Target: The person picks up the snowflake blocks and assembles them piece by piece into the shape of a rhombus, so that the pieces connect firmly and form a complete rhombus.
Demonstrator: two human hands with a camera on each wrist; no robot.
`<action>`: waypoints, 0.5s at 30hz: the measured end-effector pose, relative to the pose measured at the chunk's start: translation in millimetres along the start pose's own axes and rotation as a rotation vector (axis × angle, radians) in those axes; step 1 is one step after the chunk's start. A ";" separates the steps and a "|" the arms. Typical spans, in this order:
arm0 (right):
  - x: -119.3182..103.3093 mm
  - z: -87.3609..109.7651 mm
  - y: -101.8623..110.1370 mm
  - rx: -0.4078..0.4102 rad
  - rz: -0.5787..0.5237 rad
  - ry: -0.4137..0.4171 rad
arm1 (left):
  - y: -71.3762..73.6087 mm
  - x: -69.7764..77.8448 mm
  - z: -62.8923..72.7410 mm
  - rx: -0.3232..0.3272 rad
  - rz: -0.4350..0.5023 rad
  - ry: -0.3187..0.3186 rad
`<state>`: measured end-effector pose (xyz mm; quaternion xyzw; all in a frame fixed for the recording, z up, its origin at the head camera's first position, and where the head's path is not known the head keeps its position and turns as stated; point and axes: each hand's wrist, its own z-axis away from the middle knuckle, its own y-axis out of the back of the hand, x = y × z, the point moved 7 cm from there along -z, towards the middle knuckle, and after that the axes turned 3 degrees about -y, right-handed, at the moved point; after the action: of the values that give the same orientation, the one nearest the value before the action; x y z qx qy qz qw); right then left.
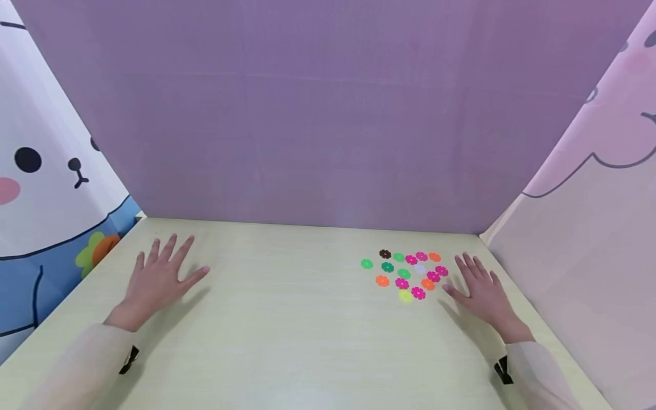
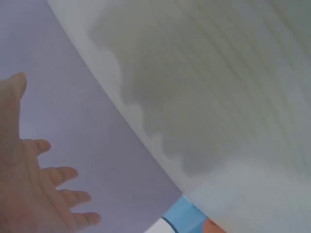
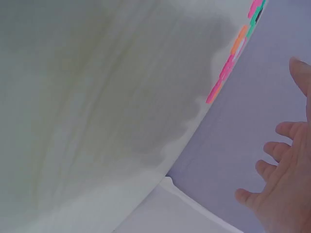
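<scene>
In the head view my left hand (image 1: 158, 280) is held over the left part of the table, fingers straight and spread, holding nothing. My right hand (image 1: 484, 291) is over the right part, also spread and holding nothing. Just left of its thumb lies a loose group of small flat flower-shaped pieces. Among them are a dark brown flower piece (image 1: 385, 254), a dark green one (image 1: 387, 267), a yellow one (image 1: 405, 295), a white one (image 1: 420, 269), and several pink, orange and light green ones. The right wrist view shows a pink flower piece (image 3: 213, 92) edge-on, apart from the fingers.
The pale wood-grain table (image 1: 287, 319) ends at a purple cloth wall (image 1: 328, 125) behind. A printed cartoon cloth (image 1: 46, 216) stands along the left edge, and a pink and white cloth (image 1: 579, 250) along the right. Both hands cast shadows on the tabletop.
</scene>
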<state>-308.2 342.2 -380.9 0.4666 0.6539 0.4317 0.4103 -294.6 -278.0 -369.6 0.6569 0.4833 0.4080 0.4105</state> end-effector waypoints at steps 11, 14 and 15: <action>-22.7 -6.8 -7.7 0.024 -0.005 0.095 | -16.0 37.8 -15.1 -0.004 -0.032 -0.117; -30.4 -8.9 -8.4 0.035 -0.020 0.121 | -21.7 50.8 -18.9 0.012 -0.046 -0.159; -32.8 -9.5 -8.1 0.036 -0.028 0.126 | -23.9 55.3 -20.0 0.017 -0.052 -0.175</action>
<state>-311.7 307.3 -381.5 0.4368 0.6924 0.4426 0.3659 -309.4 -216.7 -377.7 0.6807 0.4661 0.3341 0.4558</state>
